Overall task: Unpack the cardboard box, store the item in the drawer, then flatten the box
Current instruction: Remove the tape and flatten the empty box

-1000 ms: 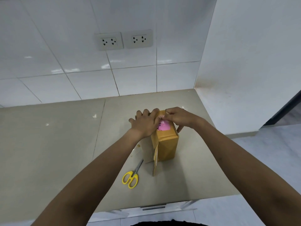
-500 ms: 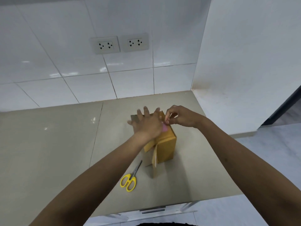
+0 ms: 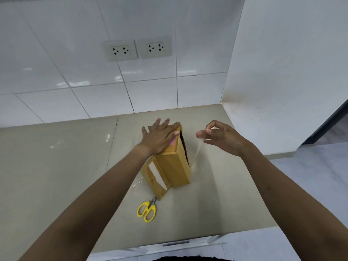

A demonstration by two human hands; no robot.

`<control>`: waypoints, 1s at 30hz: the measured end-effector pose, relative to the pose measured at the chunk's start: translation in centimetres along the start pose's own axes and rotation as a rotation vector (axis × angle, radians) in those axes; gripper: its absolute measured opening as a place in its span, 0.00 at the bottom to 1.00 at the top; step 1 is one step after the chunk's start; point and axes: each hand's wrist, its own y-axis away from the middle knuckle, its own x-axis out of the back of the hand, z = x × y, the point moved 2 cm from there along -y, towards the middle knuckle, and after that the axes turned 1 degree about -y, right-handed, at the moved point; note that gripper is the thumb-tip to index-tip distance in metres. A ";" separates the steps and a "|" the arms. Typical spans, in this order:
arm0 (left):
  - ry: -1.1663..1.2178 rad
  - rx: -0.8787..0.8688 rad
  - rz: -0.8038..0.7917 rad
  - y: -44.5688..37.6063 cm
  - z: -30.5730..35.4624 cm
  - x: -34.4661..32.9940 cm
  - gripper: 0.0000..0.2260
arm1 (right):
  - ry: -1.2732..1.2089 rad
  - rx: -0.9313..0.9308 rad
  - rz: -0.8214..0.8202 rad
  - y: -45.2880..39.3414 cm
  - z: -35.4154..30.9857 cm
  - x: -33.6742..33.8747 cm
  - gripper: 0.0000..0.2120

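- The tall brown cardboard box stood upright on the smooth beige stone table, which met a white tiled wall.
- The left hand lay flat and open on top of the box, fingers spread, pressing it down.
- The right hand hovered just to the right of the box top, its thumb and fingers pinched on a thin strip of clear packing tape that trailed down to the box's right edge.
- A dark gap showed along the box's upper right edge, so by my judgement the top seal was coming away and the box was only partly opened.
- A loose flap with a pale label hung open at the box's near left side.
- Yellow-handled steel scissors lay on the table just in front of the box, untouched by either hand.
- Still to do, as far as could be judged: finishing the opening, taking the item out, putting it in the drawer and flattening the box.
- A sliver of pink peeked from under the left hand; whether it was the item or a sticker could not be told.
- The box's inside was hidden.
- Below the table's front edge only a dark handle-like bar showed; whether it belonged to the drawer could not be told.
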 end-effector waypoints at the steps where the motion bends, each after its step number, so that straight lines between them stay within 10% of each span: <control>1: -0.037 0.050 0.023 0.1 0.2 0.4 0.23 | -0.054 0.007 0.021 0.0 0.1 0.2 0.05; 7: 0.277 0.338 -0.058 0.0 3.1 -0.2 0.42 | 0.017 0.035 0.026 -0.7 -1.3 -0.5 0.04; 15: 0.820 0.115 0.064 1.7 -0.6 3.0 0.23 | -0.026 0.240 0.049 -0.1 -5.6 -1.4 0.05; 21: 1.281 0.291 0.057 4.2 -4.6 -0.6 0.20 | 0.046 0.288 -0.028 -0.8 -8.9 -4.9 0.04; 30: 0.864 0.296 0.336 7.2 -5.5 -0.5 0.18 | 0.363 0.206 -0.171 -4.5 -7.5 -13.0 0.02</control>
